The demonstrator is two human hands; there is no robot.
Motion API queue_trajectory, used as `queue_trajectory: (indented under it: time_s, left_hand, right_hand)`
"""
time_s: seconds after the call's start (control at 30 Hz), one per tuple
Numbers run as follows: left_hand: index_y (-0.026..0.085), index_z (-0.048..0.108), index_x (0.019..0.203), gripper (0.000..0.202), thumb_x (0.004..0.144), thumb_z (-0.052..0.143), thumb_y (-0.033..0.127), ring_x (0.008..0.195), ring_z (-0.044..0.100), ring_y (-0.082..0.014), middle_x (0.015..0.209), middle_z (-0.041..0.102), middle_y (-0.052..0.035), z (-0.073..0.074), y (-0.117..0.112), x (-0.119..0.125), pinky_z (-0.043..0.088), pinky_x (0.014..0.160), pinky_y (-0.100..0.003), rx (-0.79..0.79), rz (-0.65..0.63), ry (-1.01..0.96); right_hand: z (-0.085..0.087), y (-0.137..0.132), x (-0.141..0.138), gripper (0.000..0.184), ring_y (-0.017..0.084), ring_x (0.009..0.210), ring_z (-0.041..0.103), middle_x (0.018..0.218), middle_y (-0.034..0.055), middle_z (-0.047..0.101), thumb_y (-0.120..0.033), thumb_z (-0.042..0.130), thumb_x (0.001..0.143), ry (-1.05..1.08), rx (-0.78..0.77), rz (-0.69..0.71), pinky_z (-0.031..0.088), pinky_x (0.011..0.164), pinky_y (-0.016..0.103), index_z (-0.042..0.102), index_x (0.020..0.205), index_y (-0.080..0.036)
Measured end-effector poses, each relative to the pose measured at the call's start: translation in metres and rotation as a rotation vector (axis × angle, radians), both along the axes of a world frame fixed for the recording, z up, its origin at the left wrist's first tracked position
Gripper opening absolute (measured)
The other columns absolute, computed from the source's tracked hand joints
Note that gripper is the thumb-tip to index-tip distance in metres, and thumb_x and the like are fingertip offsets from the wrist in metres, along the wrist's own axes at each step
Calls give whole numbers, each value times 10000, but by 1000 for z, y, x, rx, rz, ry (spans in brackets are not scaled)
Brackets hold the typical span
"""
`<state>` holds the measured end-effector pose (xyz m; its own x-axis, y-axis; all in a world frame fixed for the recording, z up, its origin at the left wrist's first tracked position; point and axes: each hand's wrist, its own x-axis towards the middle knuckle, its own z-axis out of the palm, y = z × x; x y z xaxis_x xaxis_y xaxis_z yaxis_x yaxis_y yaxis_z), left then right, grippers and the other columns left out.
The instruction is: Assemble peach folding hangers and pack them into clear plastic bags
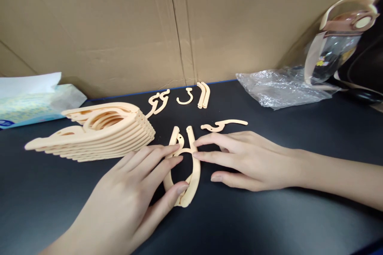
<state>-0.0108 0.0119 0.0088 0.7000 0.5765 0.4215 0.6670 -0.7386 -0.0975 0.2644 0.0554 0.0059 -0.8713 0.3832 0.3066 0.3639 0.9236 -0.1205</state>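
Observation:
A cream plastic folding hanger point(196, 171) lies on the dark tabletop, its two arms folded up side by side, with a curved piece between them. My left hand point(131, 191) rests over its left arm, fingers stretched out and the thumb apart near the lower end. Part of that arm is hidden under the fingers. From the right, my right hand point(248, 161) touches the right arm with two extended fingertips, its thumb held away above the table. Just beyond this hand is a loose curved arm piece point(221, 124).
A stack of folded cream hangers point(119, 139) stands on the left, before a tissue pack point(38, 97). Farther back lie a loose hook point(188, 97), two straight pieces point(203, 95) and two curved pieces point(161, 101). Clear plastic wrap point(275, 87) and a bottle point(341, 48) occupy the back right, by a cardboard wall point(119, 28).

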Motion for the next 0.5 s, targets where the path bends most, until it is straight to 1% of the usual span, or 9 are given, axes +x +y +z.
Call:
queue_trajectory:
  time_s: [0.1, 0.27, 0.37, 0.5]
  left_hand:
    - [118, 630, 1210, 376, 1126, 350, 354, 1035, 719, -238, 1184, 763, -104, 2, 1, 2, 436, 915, -358, 48, -19, 30]
    - [106, 629, 1218, 379, 1125, 358, 353, 1046, 722, -240, 1183, 770, -108, 3, 3, 4, 431, 936, -359, 60, -34, 38]
    - [111, 622, 1232, 371, 1126, 364, 354, 1069, 708, -241, 1197, 766, -101, 1, 3, 3, 426, 952, -355, 62, -36, 30]
    - [130, 595, 1315, 384, 1116, 396, 391, 1167, 665, -233, 1289, 732, -89, -2, 1, -3, 428, 1011, -332, 27, -63, 66]
  right_hand:
    - [2, 1, 0, 395, 236, 1060, 736, 1432, 127, 646, -358, 462, 1092, -10, -21, -7, 619, 901, 388, 635, 1396, -176]
    - [5, 0, 0, 329, 223, 1143, 736, 1410, 91, 699, -321, 473, 1096, 51, -43, 23, 596, 969, 352, 684, 1290, -159]
    - [5, 0, 0, 338, 237, 1119, 751, 1419, 105, 695, -319, 484, 1091, 16, -32, 11, 612, 932, 372, 665, 1319, -146]
    - [1, 0, 1, 389, 244, 1060, 769, 1541, 116, 596, -317, 491, 1084, -5, 25, -13, 629, 873, 389, 601, 1427, -170]
